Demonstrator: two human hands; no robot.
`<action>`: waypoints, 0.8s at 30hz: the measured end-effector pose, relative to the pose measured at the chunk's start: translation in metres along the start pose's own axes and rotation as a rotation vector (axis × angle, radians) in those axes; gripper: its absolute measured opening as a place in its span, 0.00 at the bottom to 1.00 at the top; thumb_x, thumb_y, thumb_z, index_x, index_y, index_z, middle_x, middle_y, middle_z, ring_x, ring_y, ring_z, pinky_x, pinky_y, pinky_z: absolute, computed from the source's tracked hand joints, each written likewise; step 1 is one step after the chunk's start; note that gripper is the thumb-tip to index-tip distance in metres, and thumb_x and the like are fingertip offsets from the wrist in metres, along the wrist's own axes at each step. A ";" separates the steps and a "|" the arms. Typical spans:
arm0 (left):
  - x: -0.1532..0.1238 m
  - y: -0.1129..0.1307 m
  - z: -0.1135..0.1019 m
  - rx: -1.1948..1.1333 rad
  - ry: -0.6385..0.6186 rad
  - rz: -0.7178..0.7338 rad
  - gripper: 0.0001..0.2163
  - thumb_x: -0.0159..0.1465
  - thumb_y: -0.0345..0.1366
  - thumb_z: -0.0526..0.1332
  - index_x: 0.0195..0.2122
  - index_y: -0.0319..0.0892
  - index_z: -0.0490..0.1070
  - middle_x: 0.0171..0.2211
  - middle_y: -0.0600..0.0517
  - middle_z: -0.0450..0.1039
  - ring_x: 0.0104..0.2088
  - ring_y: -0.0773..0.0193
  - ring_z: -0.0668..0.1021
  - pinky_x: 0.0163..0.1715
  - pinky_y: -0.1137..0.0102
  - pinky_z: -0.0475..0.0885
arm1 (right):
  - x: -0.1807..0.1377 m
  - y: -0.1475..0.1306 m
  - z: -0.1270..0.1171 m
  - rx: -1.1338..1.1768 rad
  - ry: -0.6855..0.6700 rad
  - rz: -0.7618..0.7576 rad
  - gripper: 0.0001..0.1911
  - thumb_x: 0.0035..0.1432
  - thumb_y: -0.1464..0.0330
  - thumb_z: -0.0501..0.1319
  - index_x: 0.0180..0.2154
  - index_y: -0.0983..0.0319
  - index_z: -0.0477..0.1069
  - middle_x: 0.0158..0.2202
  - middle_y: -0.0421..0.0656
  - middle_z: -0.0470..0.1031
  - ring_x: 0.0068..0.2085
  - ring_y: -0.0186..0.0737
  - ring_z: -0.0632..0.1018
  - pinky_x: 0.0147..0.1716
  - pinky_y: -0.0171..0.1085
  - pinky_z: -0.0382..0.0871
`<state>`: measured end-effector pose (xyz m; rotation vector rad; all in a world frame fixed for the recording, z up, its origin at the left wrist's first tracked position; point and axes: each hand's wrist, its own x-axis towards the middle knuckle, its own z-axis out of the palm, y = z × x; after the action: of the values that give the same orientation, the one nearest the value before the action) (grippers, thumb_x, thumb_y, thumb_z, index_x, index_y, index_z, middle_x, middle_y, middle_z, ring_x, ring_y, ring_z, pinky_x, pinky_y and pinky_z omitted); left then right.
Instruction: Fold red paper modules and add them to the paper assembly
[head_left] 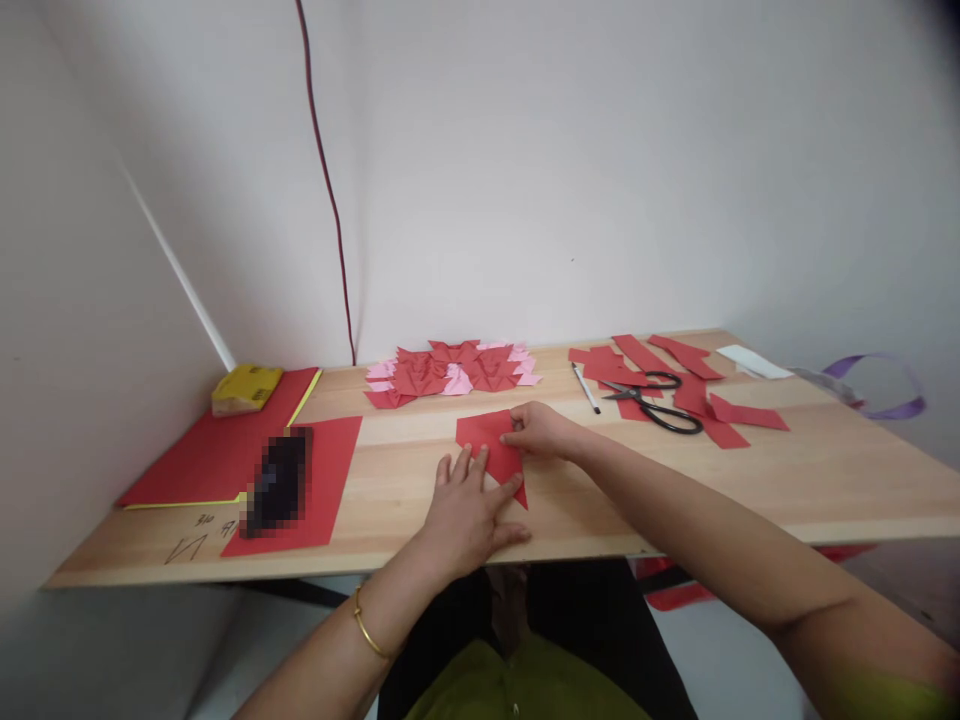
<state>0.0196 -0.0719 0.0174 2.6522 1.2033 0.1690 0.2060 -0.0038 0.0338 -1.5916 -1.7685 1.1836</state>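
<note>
A folded piece of red paper [480,428] lies on the wooden table in front of me, its lower right corner ending in a point. My left hand [466,508] rests on its lower part, fingers spread and flat. At the upper right edge, my right hand [541,432] is closed in a pinch on the paper, thumb on top. The left fingers cover some of the sheet. Behind it sits a cluster of folded red and pink paper pieces [424,375].
Black-handled scissors [671,418], a white pen [586,388] and red paper scraps [637,355] lie to the right. On the left are red sheets [341,465], a blurred dark object [279,485] and a yellow packet [247,388]. A wall stands behind the table [390,520].
</note>
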 end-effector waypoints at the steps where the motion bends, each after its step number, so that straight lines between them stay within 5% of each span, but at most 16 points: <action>1: -0.001 0.001 0.001 -0.003 -0.005 -0.010 0.33 0.54 0.61 0.54 0.60 0.57 0.58 0.64 0.40 0.49 0.64 0.35 0.49 0.55 0.38 0.41 | 0.000 0.001 0.000 0.002 0.001 -0.012 0.08 0.42 0.70 0.60 0.18 0.62 0.61 0.14 0.35 0.64 0.18 0.29 0.63 0.17 0.30 0.53; 7: -0.011 -0.018 -0.006 -0.256 -0.006 0.076 0.28 0.48 0.58 0.63 0.50 0.55 0.71 0.64 0.44 0.52 0.63 0.39 0.52 0.58 0.42 0.44 | 0.000 0.006 -0.005 0.007 0.042 -0.075 0.12 0.44 0.66 0.62 0.17 0.61 0.59 0.14 0.34 0.61 0.19 0.29 0.62 0.19 0.31 0.52; 9: -0.009 -0.033 -0.014 -0.513 0.183 -0.040 0.20 0.52 0.50 0.64 0.45 0.49 0.74 0.58 0.42 0.62 0.56 0.49 0.66 0.55 0.53 0.58 | -0.003 0.001 -0.012 -0.016 0.088 -0.150 0.13 0.46 0.65 0.61 0.18 0.62 0.60 0.16 0.34 0.60 0.21 0.30 0.61 0.20 0.31 0.52; 12: 0.003 -0.050 -0.031 -0.706 0.534 -0.329 0.23 0.50 0.44 0.67 0.47 0.45 0.72 0.45 0.44 0.71 0.42 0.58 0.73 0.43 0.63 0.67 | -0.010 -0.013 -0.021 -0.148 0.203 -0.312 0.16 0.49 0.64 0.61 0.18 0.62 0.58 0.18 0.35 0.58 0.23 0.30 0.61 0.22 0.31 0.52; 15: 0.018 -0.056 -0.047 -0.790 0.599 -0.297 0.24 0.47 0.38 0.70 0.46 0.45 0.72 0.40 0.48 0.73 0.37 0.62 0.73 0.38 0.68 0.67 | -0.017 -0.025 -0.023 -0.291 0.269 -0.510 0.13 0.54 0.65 0.59 0.20 0.62 0.62 0.20 0.37 0.62 0.24 0.32 0.64 0.25 0.32 0.56; 18: 0.021 -0.054 -0.052 -0.656 0.604 -0.112 0.05 0.54 0.34 0.63 0.32 0.43 0.75 0.30 0.50 0.72 0.33 0.63 0.72 0.35 0.69 0.66 | -0.023 -0.021 -0.018 -0.409 0.295 -0.719 0.09 0.59 0.67 0.55 0.30 0.62 0.71 0.28 0.43 0.72 0.31 0.36 0.71 0.31 0.34 0.60; 24: -0.006 -0.052 -0.022 -0.141 0.421 0.172 0.09 0.54 0.26 0.58 0.33 0.43 0.75 0.31 0.48 0.72 0.35 0.60 0.71 0.35 0.66 0.65 | -0.039 0.018 0.005 -0.567 0.170 -0.875 0.10 0.60 0.70 0.54 0.35 0.61 0.74 0.36 0.48 0.75 0.37 0.39 0.73 0.37 0.37 0.63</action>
<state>-0.0262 -0.0399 0.0260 2.6682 1.0184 0.8440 0.2204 -0.0437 0.0239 -0.8901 -2.4055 0.1374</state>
